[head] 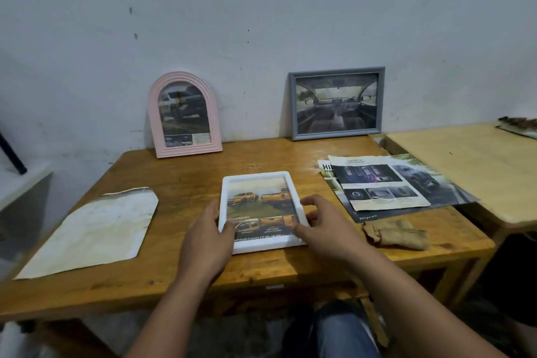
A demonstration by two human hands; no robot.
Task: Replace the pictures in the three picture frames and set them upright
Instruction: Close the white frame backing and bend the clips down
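Note:
A white picture frame (255, 179) lies face up on the wooden table (186, 180), showing a picture of yellow pickup trucks. My left hand (207, 238) grips its lower left edge. My right hand (322, 225) holds its lower right edge, fingers spread over the border. A pink arched frame (183, 115) with a car picture stands upright against the wall at the back left. A grey rectangular frame (337, 103) with a car-interior picture stands upright at the back right.
A pale, worn sheet of paper (93, 231) lies on the left of the table. Car brochure pages (389, 186) lie at the right, with a crumpled brown cloth (398, 234) in front of them. A lighter wooden table (470, 166) adjoins on the right.

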